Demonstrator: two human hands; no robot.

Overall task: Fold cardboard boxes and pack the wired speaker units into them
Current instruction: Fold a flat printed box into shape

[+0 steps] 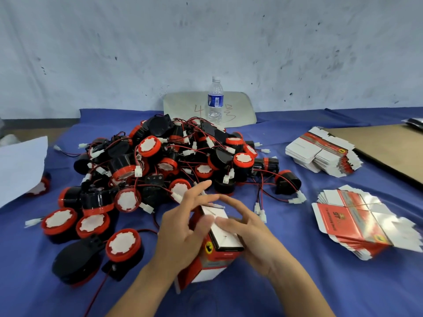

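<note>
A clear water bottle (215,99) with a white cap and blue label stands upright at the far middle of the surface, which is covered by a blue cloth (286,282). Just behind the bottle is a pale rounded panel (183,106) with a handwritten "4", and behind that a scuffed white wall (206,42). Well to the bottle's left lies a white sheet (20,165); well to its right lies a flat brown board (389,147), with a dark shiny bag (415,122) at the picture's edge.

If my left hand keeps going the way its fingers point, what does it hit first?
Probably the pile of speaker units just past the fingertips of the left hand, likely the black unit there; depth is unclear.
</note>
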